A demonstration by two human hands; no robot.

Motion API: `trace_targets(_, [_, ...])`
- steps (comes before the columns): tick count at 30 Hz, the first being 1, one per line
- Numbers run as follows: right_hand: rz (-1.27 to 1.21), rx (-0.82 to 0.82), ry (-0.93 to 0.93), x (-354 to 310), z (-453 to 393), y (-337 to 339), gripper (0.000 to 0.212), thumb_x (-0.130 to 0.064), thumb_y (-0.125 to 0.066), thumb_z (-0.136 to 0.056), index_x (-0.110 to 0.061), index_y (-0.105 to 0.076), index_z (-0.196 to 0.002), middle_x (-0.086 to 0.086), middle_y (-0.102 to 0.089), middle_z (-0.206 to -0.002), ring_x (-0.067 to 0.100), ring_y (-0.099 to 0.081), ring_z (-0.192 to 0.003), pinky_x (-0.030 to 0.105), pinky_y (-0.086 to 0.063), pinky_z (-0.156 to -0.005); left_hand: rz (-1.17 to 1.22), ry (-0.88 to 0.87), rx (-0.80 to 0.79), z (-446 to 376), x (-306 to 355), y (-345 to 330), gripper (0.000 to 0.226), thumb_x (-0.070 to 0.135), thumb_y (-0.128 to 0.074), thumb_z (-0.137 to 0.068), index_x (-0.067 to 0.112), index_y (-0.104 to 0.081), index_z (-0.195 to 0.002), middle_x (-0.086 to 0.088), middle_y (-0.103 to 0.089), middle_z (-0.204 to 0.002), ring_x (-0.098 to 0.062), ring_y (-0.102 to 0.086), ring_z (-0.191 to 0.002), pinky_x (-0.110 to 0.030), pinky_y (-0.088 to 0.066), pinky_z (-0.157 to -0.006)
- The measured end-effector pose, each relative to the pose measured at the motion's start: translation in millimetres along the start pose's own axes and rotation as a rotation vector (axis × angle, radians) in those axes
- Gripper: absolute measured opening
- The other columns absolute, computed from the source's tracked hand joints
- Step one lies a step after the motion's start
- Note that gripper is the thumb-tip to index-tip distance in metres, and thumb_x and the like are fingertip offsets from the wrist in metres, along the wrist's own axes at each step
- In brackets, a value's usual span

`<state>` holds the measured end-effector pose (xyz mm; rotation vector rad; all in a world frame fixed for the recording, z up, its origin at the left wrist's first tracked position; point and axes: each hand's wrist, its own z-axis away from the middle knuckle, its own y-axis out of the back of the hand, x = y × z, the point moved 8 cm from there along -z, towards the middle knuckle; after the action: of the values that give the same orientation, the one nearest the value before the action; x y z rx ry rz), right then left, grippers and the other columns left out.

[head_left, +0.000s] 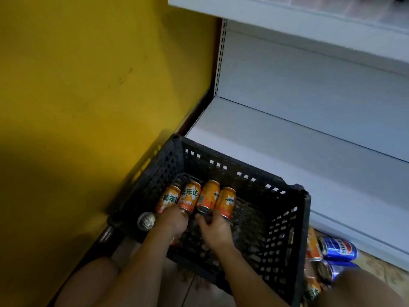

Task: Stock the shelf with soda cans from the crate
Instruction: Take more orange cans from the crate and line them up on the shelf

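Observation:
A black plastic crate [296, 220] stands on the floor in front of a white shelf [287, 147]. Several orange soda cans [209, 196] lie side by side in the crate, tops toward me. My left hand [172, 220] reaches into the crate and grips the ends of the two left orange cans [189, 198]. My right hand [215, 229] grips the ends of the two right cans [225, 201]. One more can [146, 220] stands upright at the crate's left corner, its silver top showing.
A yellow wall [88, 96] rises to the left of the shelf. An upper white shelf [309, 21] overhangs the lower one. Blue soda cans [339, 249] and orange cans [313, 247] lie on the floor to the right of the crate. My knees frame the bottom.

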<state>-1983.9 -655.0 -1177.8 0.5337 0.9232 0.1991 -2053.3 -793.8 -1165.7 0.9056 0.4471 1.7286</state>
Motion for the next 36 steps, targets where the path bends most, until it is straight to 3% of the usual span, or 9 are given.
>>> trace_targets(6, [0.229, -0.387, 0.019, 1.1, -21.0, -65.2, 0.041, -0.036, -0.056, -0.098, -0.015, -0.056, -0.133, 0.011, -0.061, -0.132, 0.03, -0.057, -0.121, 0.033, -0.045, -0.1, -0.105, 0.045, -0.201, -14.7, -15.8, -21.3, 0.032, 0.016, -0.043, -0.102, 0.006, -0.056, -0.13, -0.015, -0.057, -0.135, -0.03, -0.055, -0.123, -0.035, -0.042, -0.101])
trace_targets(13, [0.317, -0.529, -0.121, 15.3, -41.5, -91.1, 0.039, -0.032, -0.052, -0.101, -0.009, -0.055, -0.132, 0.016, -0.058, -0.135, 0.028, -0.057, -0.121, 0.03, -0.044, -0.093, -0.181, 0.09, -0.339, -30.2, -20.5, -29.5, 0.035, 0.017, -0.043, -0.104, 0.005, -0.052, -0.135, -0.015, -0.057, -0.136, -0.028, -0.057, -0.123, -0.035, -0.046, -0.101])
trace_targets(17, [0.241, -0.474, -0.207, 35.4, -52.2, -94.0, 0.049, -0.037, -0.07, -0.089, -0.012, -0.057, -0.13, 0.012, -0.062, -0.131, 0.026, -0.061, -0.115, 0.035, -0.051, -0.096, -0.254, 0.072, -0.35, -33.9, -20.2, -32.4, 0.032, 0.011, -0.043, -0.102, 0.004, -0.055, -0.131, -0.015, -0.059, -0.132, -0.028, -0.059, -0.12, -0.034, -0.046, -0.096])
trace_targets(21, [0.263, -0.422, -0.229, 44.1, -58.3, -83.5, 0.053, -0.048, -0.071, -0.083, -0.018, -0.059, -0.125, 0.008, -0.066, -0.122, 0.022, -0.063, -0.103, 0.032, -0.053, -0.086, -0.148, 0.06, -0.385, -37.0, -21.2, -39.5, 0.031, 0.018, -0.042, -0.101, 0.008, -0.06, -0.123, -0.013, -0.063, -0.126, -0.027, -0.061, -0.112, -0.035, -0.046, -0.092])
trace_targets(26, [0.085, -0.247, -0.133, 32.0, -47.7, -50.9, 0.077, -0.067, -0.069, -0.074, -0.022, -0.048, -0.133, 0.003, -0.064, -0.124, 0.019, -0.06, -0.101, 0.026, -0.044, -0.073, 0.195, 0.046, -0.337, -29.4, -9.1, -31.4, 0.057, 0.053, -0.037, -0.102, 0.017, -0.043, -0.146, -0.009, -0.054, -0.139, -0.028, -0.055, -0.121, -0.035, -0.046, -0.092])
trace_targets(28, [-0.032, -0.178, -0.091, 21.1, -34.5, -30.0, 0.074, -0.065, -0.071, -0.074, -0.025, -0.043, -0.13, -0.001, -0.063, -0.122, 0.016, -0.061, -0.101, 0.027, -0.048, -0.076, 0.44, 0.073, -0.372, -16.2, 1.1, -33.4, 0.079, 0.074, -0.052, -0.086, 0.035, -0.029, -0.151, -0.005, -0.048, -0.147, -0.033, -0.054, -0.125, -0.047, -0.05, -0.096])
trace_targets(30, [-0.091, -0.093, -0.017, 6.5, -19.0, -4.7, 0.062, -0.059, -0.075, -0.074, -0.031, -0.043, -0.119, -0.005, -0.065, -0.111, 0.009, -0.063, -0.092, 0.025, -0.052, -0.075, 0.658, 0.044, -0.335, -1.8, 17.0, -25.9, 0.087, 0.075, -0.067, -0.073, 0.043, -0.033, -0.146, 0.002, -0.052, -0.142, -0.033, -0.058, -0.121, -0.05, -0.05, -0.096])
trace_targets(33, [-0.154, 0.031, 0.143, -24.9, 9.2, 38.2, 0.04, -0.05, -0.073, -0.081, -0.043, -0.045, -0.109, -0.012, -0.066, -0.102, -0.001, -0.064, -0.083, 0.012, -0.049, -0.065, 0.821, -0.114, -0.209, 20.1, 51.8, 1.4, 0.061, 0.063, -0.074, -0.074, 0.043, -0.053, -0.128, 0.006, -0.064, -0.123, -0.02, -0.065, -0.109, -0.045, -0.053, -0.098])
trace_targets(36, [-0.155, 0.156, 0.346, -69.7, 34.5, 87.4, 0.037, -0.057, -0.064, -0.083, -0.058, -0.044, -0.114, -0.02, -0.063, -0.109, -0.004, -0.061, -0.097, 0.014, -0.05, -0.078, 0.896, -0.259, -0.138, 49.2, 92.3, 39.3, 0.042, 0.058, -0.072, -0.079, 0.044, -0.06, -0.118, 0.005, -0.069, -0.115, -0.017, -0.068, -0.103, -0.042, -0.056, -0.095])
